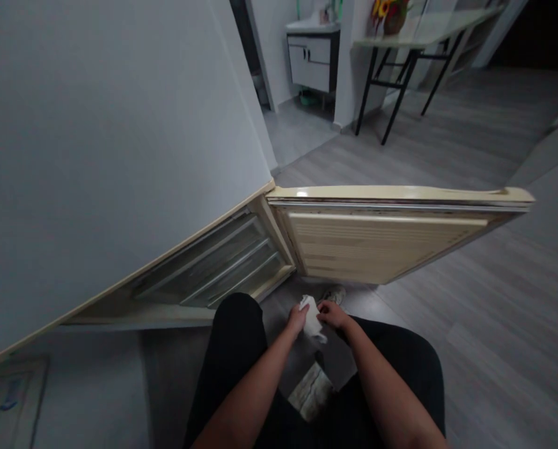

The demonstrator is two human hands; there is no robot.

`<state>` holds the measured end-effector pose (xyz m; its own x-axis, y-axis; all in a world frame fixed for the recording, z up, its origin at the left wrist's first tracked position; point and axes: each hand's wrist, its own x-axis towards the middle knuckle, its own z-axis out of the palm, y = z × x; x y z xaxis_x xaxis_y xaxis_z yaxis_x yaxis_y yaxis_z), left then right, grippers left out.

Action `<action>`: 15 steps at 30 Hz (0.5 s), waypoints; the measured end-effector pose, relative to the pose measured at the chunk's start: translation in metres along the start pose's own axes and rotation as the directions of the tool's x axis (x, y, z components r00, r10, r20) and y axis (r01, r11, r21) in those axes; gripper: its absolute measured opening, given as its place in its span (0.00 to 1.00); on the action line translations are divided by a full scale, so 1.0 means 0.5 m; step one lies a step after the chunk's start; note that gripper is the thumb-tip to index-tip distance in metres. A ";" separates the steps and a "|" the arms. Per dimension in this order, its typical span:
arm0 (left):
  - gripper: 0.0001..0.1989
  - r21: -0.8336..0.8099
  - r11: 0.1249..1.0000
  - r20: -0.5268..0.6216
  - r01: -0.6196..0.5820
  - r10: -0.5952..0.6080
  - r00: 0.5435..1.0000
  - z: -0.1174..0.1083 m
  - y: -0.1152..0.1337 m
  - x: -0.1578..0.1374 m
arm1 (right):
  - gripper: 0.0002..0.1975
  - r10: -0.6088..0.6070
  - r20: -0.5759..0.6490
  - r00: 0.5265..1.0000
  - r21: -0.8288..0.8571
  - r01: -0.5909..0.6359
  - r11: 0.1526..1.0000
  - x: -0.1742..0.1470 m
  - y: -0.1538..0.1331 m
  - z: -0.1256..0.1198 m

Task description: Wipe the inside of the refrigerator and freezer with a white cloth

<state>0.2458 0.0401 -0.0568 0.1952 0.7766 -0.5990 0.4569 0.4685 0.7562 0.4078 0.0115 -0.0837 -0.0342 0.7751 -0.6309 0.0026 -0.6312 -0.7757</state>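
Note:
Between my knees I hold a crumpled white cloth or paper wipe (312, 321); which of the two I cannot tell. My left hand (298, 317) is closed on its left edge, thumb on top. On the other side, the curled fingers of my right hand (333, 314) pinch its right edge. Just beyond my hands stands the open cream-coloured door (354, 240) of a low fridge or freezer, its ribbed inner panel and grimy seal facing me. The compartment (223, 262) to the left shows several translucent drawer fronts.
A patterned block or low seat (311, 391) is between my thighs. My shoe (334, 294) rests below the door. A white appliance or wall surface (120, 137) fills the left. Further back stand a folding table (414, 37) with a flower vase (395, 15) and a washbasin cabinet (311, 59).

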 end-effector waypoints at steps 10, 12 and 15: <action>0.15 0.241 0.883 0.145 -0.403 0.378 0.914 -0.005 0.074 -0.151 | 0.02 -0.134 -0.110 0.985 -0.008 0.134 0.991 -0.118 -0.025 0.041; 0.12 0.243 0.858 0.151 -0.453 0.428 0.891 -0.039 0.074 -0.178 | 0.02 -0.187 -0.204 0.961 -0.005 0.190 0.982 -0.113 -0.042 0.063; 0.12 0.237 0.848 0.092 -0.475 0.467 0.879 -0.106 0.076 -0.197 | 0.04 -0.259 -0.340 0.904 -0.015 0.271 0.963 -0.107 -0.066 0.103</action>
<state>0.1978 0.0039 0.0447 0.4645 0.8632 -0.1977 0.5000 -0.0714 0.8630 0.3579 -0.0106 -0.0237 0.3077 0.8741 -0.3759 0.0079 -0.3974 -0.9176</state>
